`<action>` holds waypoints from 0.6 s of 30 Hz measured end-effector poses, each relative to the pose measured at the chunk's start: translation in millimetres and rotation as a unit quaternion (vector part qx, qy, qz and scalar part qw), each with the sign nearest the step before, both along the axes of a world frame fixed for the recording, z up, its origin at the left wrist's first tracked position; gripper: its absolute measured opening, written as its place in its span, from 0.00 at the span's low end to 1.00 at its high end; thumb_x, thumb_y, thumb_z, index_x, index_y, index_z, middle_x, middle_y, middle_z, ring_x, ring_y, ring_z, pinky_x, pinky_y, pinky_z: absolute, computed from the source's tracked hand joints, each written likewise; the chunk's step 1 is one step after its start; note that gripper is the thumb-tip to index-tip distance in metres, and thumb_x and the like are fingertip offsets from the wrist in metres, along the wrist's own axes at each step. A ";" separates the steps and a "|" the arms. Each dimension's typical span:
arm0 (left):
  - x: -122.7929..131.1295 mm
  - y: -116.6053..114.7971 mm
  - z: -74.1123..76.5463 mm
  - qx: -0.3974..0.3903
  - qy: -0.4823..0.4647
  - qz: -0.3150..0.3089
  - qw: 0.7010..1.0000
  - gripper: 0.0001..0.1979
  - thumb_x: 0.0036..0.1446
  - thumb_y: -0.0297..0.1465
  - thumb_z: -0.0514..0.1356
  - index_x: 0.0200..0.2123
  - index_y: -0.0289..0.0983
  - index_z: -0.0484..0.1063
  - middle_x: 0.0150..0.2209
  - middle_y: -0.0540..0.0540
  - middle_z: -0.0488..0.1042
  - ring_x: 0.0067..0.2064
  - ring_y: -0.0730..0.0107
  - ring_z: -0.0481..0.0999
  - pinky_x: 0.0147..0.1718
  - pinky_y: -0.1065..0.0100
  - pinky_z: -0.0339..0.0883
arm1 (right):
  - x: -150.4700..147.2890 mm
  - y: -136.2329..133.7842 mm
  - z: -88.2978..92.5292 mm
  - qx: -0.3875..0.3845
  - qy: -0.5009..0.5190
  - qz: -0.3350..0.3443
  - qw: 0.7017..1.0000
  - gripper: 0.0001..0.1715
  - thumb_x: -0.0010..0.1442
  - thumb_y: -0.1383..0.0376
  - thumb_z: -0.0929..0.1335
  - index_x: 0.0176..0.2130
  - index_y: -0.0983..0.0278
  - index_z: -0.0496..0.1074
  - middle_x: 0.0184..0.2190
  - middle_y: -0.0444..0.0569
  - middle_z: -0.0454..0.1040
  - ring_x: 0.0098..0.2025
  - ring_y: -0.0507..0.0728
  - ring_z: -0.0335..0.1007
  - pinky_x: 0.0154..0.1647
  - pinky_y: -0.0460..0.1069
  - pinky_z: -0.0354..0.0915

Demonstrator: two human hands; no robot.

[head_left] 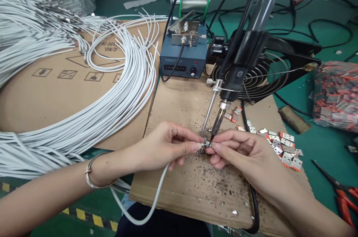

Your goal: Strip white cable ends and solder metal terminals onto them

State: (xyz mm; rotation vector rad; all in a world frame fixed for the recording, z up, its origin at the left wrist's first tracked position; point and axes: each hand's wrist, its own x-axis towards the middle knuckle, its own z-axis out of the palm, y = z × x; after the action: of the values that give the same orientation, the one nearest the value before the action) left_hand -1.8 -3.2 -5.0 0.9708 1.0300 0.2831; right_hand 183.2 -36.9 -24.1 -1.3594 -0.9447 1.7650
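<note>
My left hand (167,144) pinches the end of a white cable (152,207) that loops down off the near edge of the board. My right hand (243,155) pinches a small metal terminal against the cable end, right under the tip (210,141) of a fixed soldering iron (223,112). A thin solder feed tube (208,112) points at the same spot. Both hands meet fingertip to fingertip above a scorched cardboard pad (195,185). A silver bracelet (91,177) sits on my left wrist.
A big bundle of white cables (112,106) lies over a cardboard sheet at left. Behind the pad stand a blue solder feeder (183,60) with a spool and a black fan (268,73). Loose metal terminals (285,147), a bag of them (335,95) and red-handled pliers (342,196) lie right.
</note>
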 end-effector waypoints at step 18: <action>-1.5 -1.3 -1.9 -0.012 -0.007 0.002 1.000 0.08 0.53 0.27 0.61 0.37 0.31 0.76 0.12 0.57 0.66 0.12 0.84 0.61 0.10 0.83 0.56 | 4.0 0.3 0.0 -0.016 0.041 0.007 0.999 0.07 0.48 0.62 0.75 0.27 0.64 0.78 0.24 0.48 0.78 0.18 0.47 0.71 0.17 0.38 0.69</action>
State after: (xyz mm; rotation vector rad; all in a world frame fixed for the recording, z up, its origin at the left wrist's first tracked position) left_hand -3.2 -4.5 -6.9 0.9447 1.0194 0.2799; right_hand 187.2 -36.7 -24.2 -1.2926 -0.8879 1.8397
